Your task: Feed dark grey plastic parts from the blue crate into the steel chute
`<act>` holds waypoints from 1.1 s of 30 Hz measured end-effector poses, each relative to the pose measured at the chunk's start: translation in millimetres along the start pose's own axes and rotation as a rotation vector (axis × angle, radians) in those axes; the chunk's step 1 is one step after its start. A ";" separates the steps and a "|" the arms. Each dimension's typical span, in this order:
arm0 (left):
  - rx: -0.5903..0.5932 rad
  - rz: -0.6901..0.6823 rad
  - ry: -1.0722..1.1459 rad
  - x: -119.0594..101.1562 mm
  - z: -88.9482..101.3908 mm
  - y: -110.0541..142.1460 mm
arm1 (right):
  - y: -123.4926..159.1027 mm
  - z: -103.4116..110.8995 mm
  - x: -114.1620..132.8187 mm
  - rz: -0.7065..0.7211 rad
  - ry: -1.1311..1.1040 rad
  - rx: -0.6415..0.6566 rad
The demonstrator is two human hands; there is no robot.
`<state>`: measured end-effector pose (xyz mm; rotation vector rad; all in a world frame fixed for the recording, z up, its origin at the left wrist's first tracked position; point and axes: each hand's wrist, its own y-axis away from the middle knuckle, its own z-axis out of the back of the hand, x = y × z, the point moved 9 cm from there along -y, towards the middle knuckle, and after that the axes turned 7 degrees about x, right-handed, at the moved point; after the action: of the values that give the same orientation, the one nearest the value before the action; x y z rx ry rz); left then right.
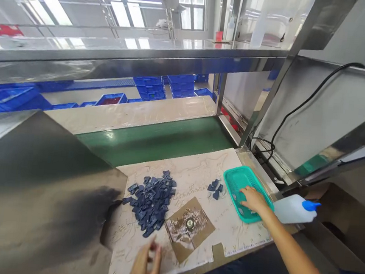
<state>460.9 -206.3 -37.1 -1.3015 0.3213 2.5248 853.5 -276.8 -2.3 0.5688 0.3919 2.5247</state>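
Note:
My right hand (pixel 253 199) reaches into a shallow green plastic basket (pixel 235 174), fingers spread over its bottom. A few small pale pieces lie in the basket near the fingertips; I see none gripped. My left hand (pixel 146 262) is at the board's front edge, slightly blurred, with loosely bent fingers, a gap beside the thumb and nothing visible between them. Just beyond it lies a heap of small dark-blue flat pieces (pixel 153 202). A brown cardboard square (pixel 180 253) with a small round metal fitting (pixel 190 223) lies between the hands. Several more dark-blue pieces (pixel 215 188) are left of the basket.
A white bottle with a blue nozzle (pixel 295 209) lies right of the basket. A large metal sheet (pixel 45 202) borders the board (pixel 198 176) on the left. Behind runs a green belt (pixel 157 137), beneath a steel shelf (pixel 138 55). A black cable (pixel 295 110) hangs at right.

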 end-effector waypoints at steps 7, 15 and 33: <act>-0.051 -0.240 -0.401 30.1 -28.9 -105.2 | -41.1 -44.0 -25.8 0.241 0.072 0.033; -0.250 -0.124 -0.073 17.2 -14.3 -86.6 | -46.1 -25.5 -6.1 0.452 0.087 -0.173; -0.618 0.042 0.076 65.5 33.2 -79.2 | 4.0 -80.4 120.2 0.823 -0.379 0.053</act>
<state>426.9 -111.8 -77.2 -1.6033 -0.4637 2.7208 720.9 -227.7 -32.7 1.4387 0.0782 3.0517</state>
